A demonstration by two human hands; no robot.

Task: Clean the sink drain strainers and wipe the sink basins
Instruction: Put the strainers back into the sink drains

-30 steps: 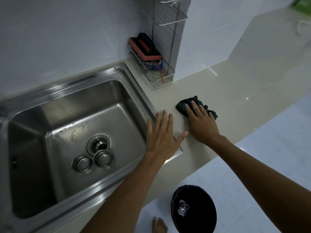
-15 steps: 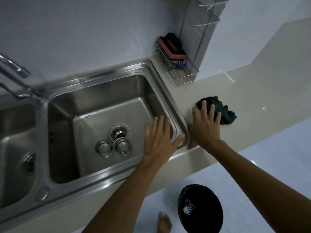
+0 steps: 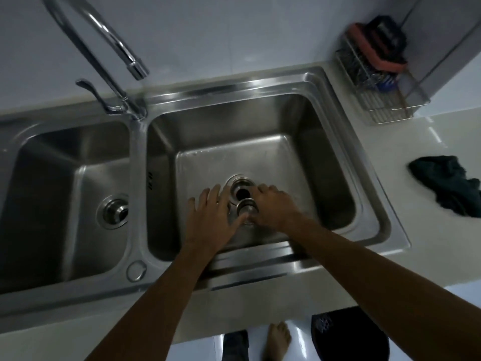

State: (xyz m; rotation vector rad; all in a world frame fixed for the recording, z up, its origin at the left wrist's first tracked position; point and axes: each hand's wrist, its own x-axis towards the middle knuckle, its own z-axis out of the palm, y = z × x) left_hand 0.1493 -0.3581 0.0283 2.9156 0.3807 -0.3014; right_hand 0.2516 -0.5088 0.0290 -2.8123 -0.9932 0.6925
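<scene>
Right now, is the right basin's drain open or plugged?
Open: the drain hole shows dark and uncovered, and a strainer sits beside it, outside.

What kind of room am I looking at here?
Most likely a home kitchen: a stainless double-basin sink with a faucet set in a countertop, and a wire rack holding a scrub brush.

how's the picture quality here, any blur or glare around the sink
Head view: dim overall; faucet and dark cloth smeared by motion blur; glare streaks along the sink rim; wide-angle lens bows the counter; the left hand and right hand partly hide the drain strainer.
</scene>
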